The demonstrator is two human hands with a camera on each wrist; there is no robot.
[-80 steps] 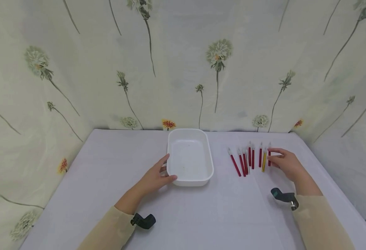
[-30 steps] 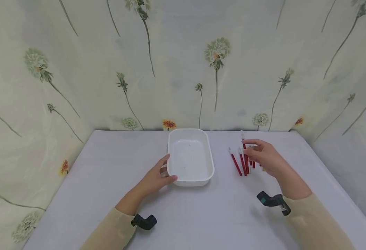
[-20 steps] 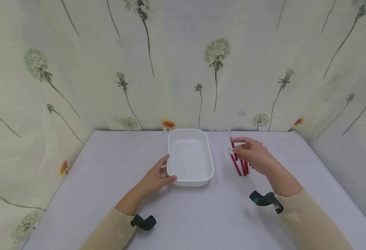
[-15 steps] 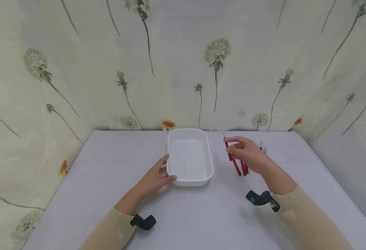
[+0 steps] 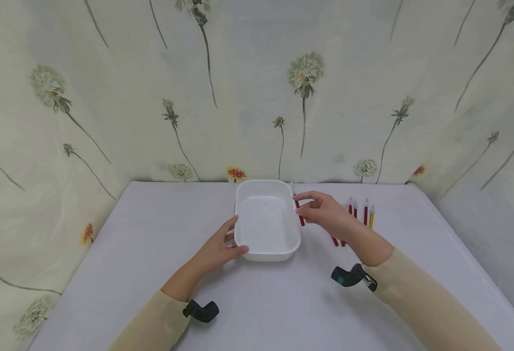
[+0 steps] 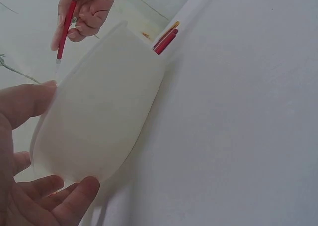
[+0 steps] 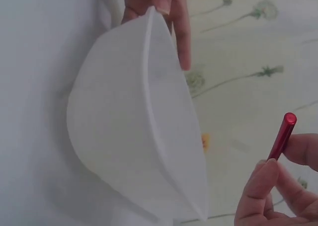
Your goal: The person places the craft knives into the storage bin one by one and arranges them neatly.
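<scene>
My left hand (image 5: 217,251) grips the near left corner of a white plastic tub (image 5: 267,229), thumb at the rim and fingers against its side. Nothing lies in the tub. At its right rim, my right hand (image 5: 325,212) pinches a slim red pen-like stick (image 5: 301,218) with a clear end pointing away. In the left wrist view this red stick (image 6: 67,30) slants over the rim. Its glossy red end (image 7: 284,134) shows between thumb and fingers in the right wrist view, beside the tub wall (image 7: 112,112).
Several more red sticks (image 5: 365,214) and a yellow one (image 5: 371,219) lie right of the tub, partly hidden by the right hand and forearm. White cloth (image 5: 257,307) covers the table. A flower-print curtain (image 5: 248,97) hangs behind it.
My right hand took the red stick from the right end of the row and carried it left across the others to the tub's right rim. My left hand stays on the tub.
</scene>
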